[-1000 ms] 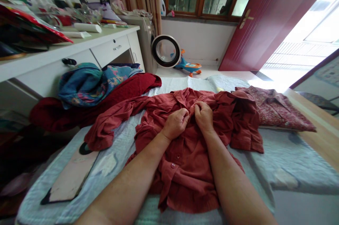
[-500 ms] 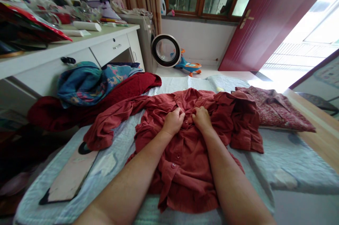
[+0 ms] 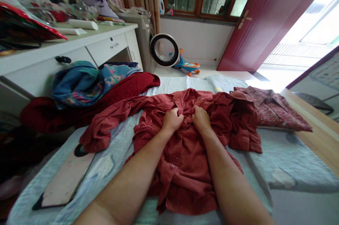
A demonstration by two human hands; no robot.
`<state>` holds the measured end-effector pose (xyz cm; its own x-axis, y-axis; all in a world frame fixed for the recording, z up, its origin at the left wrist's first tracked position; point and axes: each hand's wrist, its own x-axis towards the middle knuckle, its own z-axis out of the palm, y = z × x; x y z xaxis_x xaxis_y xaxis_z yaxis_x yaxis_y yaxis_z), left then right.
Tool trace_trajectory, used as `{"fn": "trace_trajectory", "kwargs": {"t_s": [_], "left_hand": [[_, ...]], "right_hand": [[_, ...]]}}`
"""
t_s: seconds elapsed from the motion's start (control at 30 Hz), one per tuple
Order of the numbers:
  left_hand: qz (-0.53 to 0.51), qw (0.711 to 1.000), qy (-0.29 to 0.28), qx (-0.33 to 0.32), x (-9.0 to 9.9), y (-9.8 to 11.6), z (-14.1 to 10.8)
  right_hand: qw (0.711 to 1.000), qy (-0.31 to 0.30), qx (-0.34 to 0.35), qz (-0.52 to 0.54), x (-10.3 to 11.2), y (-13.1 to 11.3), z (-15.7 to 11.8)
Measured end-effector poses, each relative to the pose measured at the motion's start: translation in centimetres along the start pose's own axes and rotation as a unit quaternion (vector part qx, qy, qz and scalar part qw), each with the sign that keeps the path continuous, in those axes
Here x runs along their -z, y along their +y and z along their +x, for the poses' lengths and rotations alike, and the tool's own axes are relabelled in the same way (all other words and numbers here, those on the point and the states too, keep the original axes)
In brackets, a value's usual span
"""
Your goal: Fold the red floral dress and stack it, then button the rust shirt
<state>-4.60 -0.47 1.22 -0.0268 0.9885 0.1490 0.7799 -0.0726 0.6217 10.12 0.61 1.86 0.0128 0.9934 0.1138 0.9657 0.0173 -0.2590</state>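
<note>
A rust-red button shirt [image 3: 185,179] lies rumpled, front up, on the pale blue cover, its collar towards the far side. My left hand [image 3: 172,119] is closed on the cloth of the shirt front, left of the button line. Just across from it, my right hand [image 3: 201,119] pinches the other side of the front near a button. A small gap separates the two hands. One sleeve stretches out to the left; the other is bunched at the right. My fingertips are partly hidden in the folds.
Blue floral cloth [image 3: 76,83] and a dark red garment [image 3: 143,83] lie at the left. A folded patterned garment [image 3: 278,110] is at the right. Behind stand a cluttered desk [image 3: 106,37], a round open appliance door [image 3: 164,50] and a maroon door [image 3: 254,27].
The view has shifted slightly. Both hands keep their grip on the shirt front, with only a slight change in finger position.
</note>
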Motion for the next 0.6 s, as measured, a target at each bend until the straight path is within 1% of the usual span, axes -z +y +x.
{"fn": "trace_trajectory", "kwargs": {"t_s": [0.1, 0.2, 0.33, 0.4, 0.5, 0.6], "left_hand": [[-0.054, 0.997, 0.039, -0.032, -0.26, -0.33, 0.0], [-0.125, 0.988, 0.079, -0.052, -0.47, -0.55, 0.13], [-0.218, 0.97, 0.098, -0.055, -0.49, -0.61, 0.26], [-0.246, 0.963, 0.095, -0.055, -0.45, -0.56, 0.25], [-0.278, 0.956, 0.077, -0.057, -0.46, -0.46, 0.22], [-0.291, 0.952, 0.075, -0.057, -0.48, -0.41, 0.27]], "right_hand": [[1.0, 0.004, -0.001, 0.012, 0.08, 0.09, 0.02], [1.0, 0.018, 0.001, 0.025, 0.25, 0.11, -0.02], [0.992, 0.08, 0.009, 0.097, 0.43, -0.02, -0.14], [0.981, 0.108, 0.019, 0.159, 0.41, -0.13, -0.19], [0.954, 0.123, 0.062, 0.265, 0.31, -0.33, -0.26], [0.927, 0.152, 0.102, 0.326, 0.39, -0.62, -0.4]]}}
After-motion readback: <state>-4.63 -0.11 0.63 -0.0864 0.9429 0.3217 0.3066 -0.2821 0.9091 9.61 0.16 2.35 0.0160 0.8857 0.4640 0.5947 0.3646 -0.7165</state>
